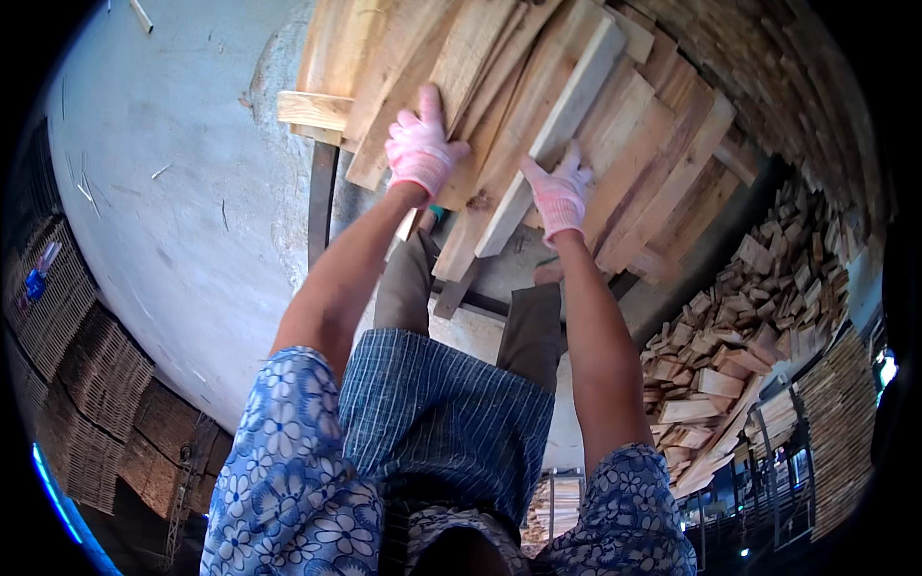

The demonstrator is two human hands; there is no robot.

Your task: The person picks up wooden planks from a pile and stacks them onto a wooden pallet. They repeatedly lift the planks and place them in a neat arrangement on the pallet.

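Both my hands wear pale pink knit gloves and reach over a spread of loose wooden boards [624, 144]. My left hand [423, 146] lies with its fingers apart on the boards left of the middle. Further right, my right hand [559, 190] has its fingers spread next to a pale, narrow wooden board [549, 134], which slants across the others. Its thumb is near that board's edge; whether it touches is unclear. A short light wood piece [315, 110] sits crosswise at the left end of the boards.
A dark metal frame [323, 197] stands under the boards. On the right, short wood offcuts [735, 326] form a large heap beside stacked wood strips [797, 106]. Brown slatted stacks [77, 384] line the left side. Wood splinters [84, 192] lie on the concrete floor [182, 250].
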